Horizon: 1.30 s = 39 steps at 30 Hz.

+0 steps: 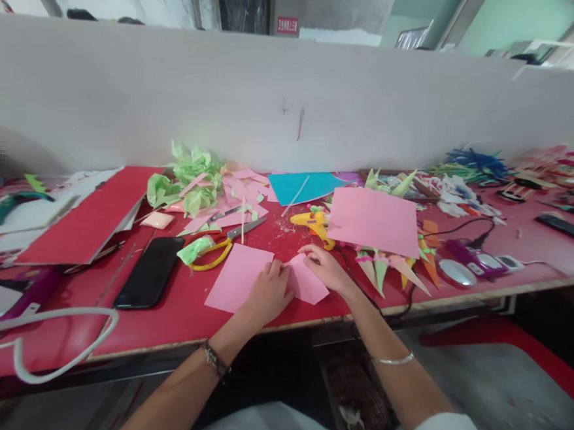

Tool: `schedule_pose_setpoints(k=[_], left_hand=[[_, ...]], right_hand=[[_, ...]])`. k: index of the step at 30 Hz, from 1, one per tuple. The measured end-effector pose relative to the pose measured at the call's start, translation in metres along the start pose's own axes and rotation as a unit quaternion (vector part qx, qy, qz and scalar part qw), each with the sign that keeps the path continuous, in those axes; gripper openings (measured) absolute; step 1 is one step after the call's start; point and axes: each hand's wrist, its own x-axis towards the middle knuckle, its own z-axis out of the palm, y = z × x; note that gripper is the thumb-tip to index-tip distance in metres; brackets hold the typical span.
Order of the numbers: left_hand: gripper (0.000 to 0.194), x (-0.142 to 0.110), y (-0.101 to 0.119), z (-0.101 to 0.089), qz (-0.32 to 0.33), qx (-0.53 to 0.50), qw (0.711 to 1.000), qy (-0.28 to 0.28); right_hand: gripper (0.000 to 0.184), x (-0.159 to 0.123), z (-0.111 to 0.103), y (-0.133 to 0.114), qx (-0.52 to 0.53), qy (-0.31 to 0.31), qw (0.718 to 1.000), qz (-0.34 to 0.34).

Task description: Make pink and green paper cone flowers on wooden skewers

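My left hand point(268, 290) rests on the table with its fingers bent and pressed onto pink paper, between two pieces. Beneath and left of it lies a flat pink sheet point(233, 278). My right hand point(326, 267) pinches the upper edge of a smaller pink paper piece point(308, 284), which looks folded or angled. What the fingertips of the left hand hold is partly hidden. Just beyond the right hand are a yellow glue gun point(313, 225) and a larger pink sheet point(374, 221). Yellow-handled scissors point(210, 257) lie left of the hands.
A black phone point(150, 272) and a red folder point(93, 218) lie on the left. Crumpled green paper point(191, 179), pink scraps and a blue sheet point(301, 188) line the back. Folded paper cones point(384, 271), a round mirror-like disc point(457, 273) and a purple device point(475, 259) lie right.
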Motion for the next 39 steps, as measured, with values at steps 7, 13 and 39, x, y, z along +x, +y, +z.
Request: schedule_pose_setpoints(k=[7,13,39], left_hand=[[0.049,0.008,0.001,0.008,-0.011,0.014,1.0,0.014],[0.045,0.008,0.003,0.015,-0.006,0.055,0.998,0.041],[0.03,0.011,0.014,0.004,0.003,0.12,0.993,0.008]], right_hand=[[0.017,-0.008,0.005,-0.004,-0.038,0.038,0.998,0.032],[0.017,-0.014,0.014,-0.01,-0.116,0.076,0.99,0.033],[0.024,-0.026,0.029,-0.013,-0.246,0.117,0.962,0.008]])
